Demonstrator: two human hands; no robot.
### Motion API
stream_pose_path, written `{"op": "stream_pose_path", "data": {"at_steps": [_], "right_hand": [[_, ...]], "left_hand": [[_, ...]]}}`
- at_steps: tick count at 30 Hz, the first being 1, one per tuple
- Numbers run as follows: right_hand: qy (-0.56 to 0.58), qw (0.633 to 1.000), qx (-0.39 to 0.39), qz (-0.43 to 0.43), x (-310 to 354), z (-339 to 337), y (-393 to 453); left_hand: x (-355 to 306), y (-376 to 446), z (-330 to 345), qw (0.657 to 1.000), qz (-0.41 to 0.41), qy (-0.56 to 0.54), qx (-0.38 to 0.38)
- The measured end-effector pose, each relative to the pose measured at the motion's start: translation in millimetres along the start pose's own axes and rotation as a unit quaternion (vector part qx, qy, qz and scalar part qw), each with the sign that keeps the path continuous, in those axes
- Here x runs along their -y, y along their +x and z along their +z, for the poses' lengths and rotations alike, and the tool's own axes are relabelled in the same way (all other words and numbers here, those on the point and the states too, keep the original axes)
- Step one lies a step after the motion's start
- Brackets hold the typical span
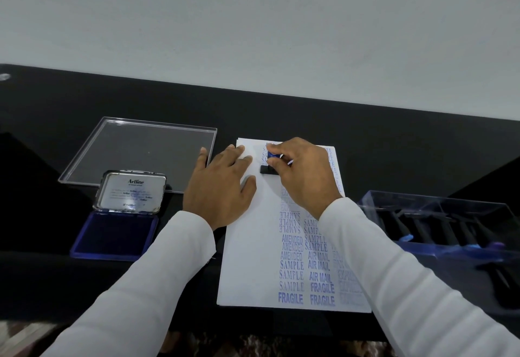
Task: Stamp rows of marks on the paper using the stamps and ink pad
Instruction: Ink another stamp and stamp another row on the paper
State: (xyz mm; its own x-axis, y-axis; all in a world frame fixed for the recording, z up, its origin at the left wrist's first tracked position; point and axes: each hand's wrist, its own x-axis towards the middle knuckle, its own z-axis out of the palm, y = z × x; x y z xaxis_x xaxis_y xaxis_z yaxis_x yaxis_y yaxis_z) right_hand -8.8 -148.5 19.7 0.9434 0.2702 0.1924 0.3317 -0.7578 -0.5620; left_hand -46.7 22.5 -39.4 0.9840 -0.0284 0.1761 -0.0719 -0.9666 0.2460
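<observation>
Black tabletop (309,111) spans the view beneath a plain pale wall (253,19). On it lies a white sheet of paper (247,258), its right and middle portions filled with blue marks reading SAMPLE, AMENDED, AIR MAIL and FRAGILE. The right hand (302,172) pinches a stamp (270,163) with a blue handle and black base; the base sits on the paper near the top edge. The left hand (222,185) rests flat, fingers spread, on the paper's upper left area. Left of the paper sits the ink pad (114,237), opened, its metal lid (130,192) raised. Behind it lies a clear plastic lid (140,151). To the right stands a clear tray (439,216) holding further stamps (433,231).
</observation>
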Motion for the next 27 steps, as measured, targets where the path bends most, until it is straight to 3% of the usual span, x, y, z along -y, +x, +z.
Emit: {"op": "stream_pose_path", "data": {"at_steps": [27], "right_hand": [[0.004, 1.0, 0.016, -0.006, -2.5, -2.3, 2.5]], "left_hand": [[0.0, -0.5, 2.3, 1.0, 0.004, 0.006, -0.017]]}}
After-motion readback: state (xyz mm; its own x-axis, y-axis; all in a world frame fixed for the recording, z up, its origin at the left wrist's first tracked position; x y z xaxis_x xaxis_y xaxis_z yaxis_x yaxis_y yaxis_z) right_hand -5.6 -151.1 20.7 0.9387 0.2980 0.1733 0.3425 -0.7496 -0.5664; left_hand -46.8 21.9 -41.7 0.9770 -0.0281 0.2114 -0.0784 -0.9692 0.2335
